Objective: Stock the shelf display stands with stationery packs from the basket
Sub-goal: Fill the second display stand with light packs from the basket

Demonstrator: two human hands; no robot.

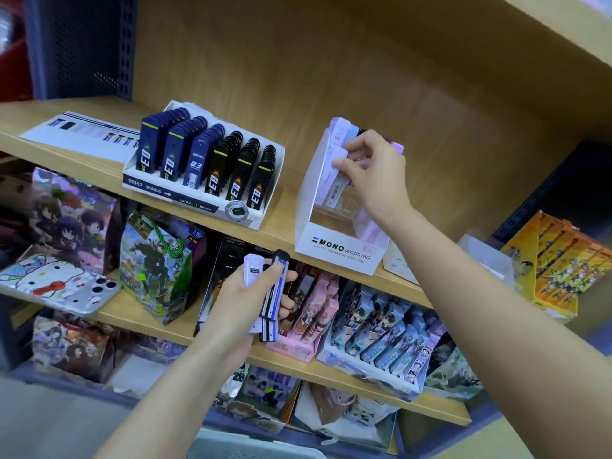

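Right hand (pixel 372 175) pinching a lilac pack (pixel 331 183) inside the white stand (pixel 341 251) (left hand (pixel 243 301) clutching several more packs (pixel 275 289))

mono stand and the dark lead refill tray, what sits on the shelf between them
Nothing; the head view shows bare wooden shelf between the MONO stand and the lead refill tray.

Top wooden shelf (pixel 287 207): we see flat printed card (pixel 82 132) far left, lead-refill tray (pixel 198 193) touching it, white MONO stand (pixel 341 251) further right. Lower shelf (pixel 149 326): phone case (pixel 66 286), gift bag (pixel 155 270), pink pack display (pixel 311 313), blue pack display (pixel 381 336).
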